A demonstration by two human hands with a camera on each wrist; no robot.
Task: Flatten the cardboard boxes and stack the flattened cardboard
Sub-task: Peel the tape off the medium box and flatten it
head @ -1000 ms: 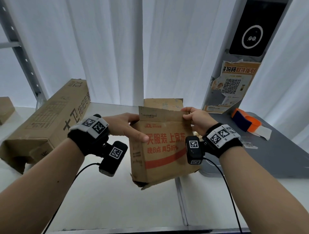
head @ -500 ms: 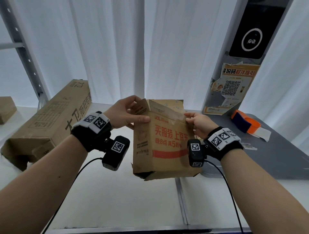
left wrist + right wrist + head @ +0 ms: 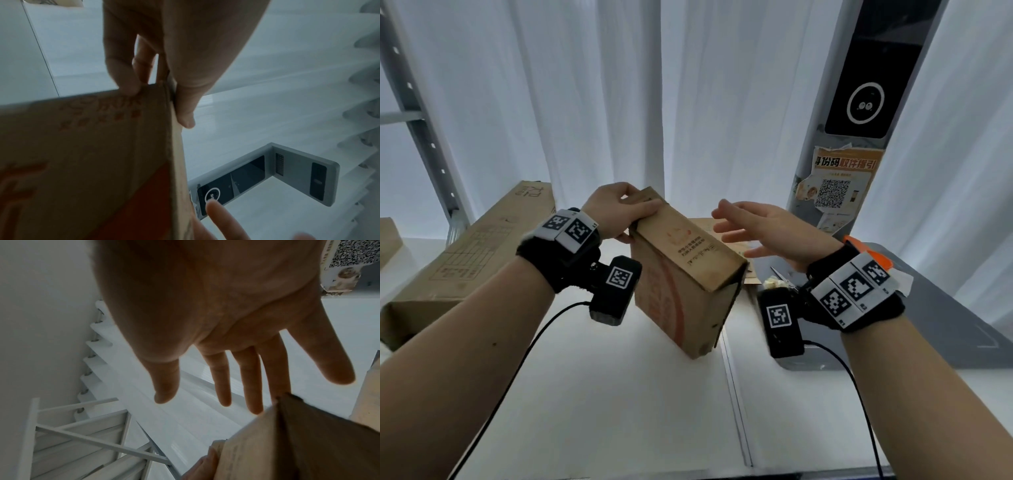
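A small brown cardboard box (image 3: 685, 274) with red print hangs tilted above the white table, one narrow face turned up. My left hand (image 3: 619, 212) grips its upper left corner, thumb on one side and fingers on the other, as the left wrist view shows on the box (image 3: 86, 162) with that hand (image 3: 156, 84). My right hand (image 3: 760, 229) hovers to the right of the box with straight, spread fingers and holds nothing. In the right wrist view the right hand (image 3: 236, 378) is spread above the box's edge (image 3: 298, 443). A flat piece of cardboard (image 3: 722, 233) lies behind the box.
A long brown carton (image 3: 469, 260) lies on the table at the left. A grey kiosk column (image 3: 859, 120) with a QR poster stands at the right, on a dark grey base (image 3: 945, 325). An orange tape dispenser (image 3: 873, 253) and scissors (image 3: 784, 279) lie behind my right wrist.
The right hand has let go of the box's top edge and opened beside it. The left hand has turned and tilted the box, so a narrow face is up.
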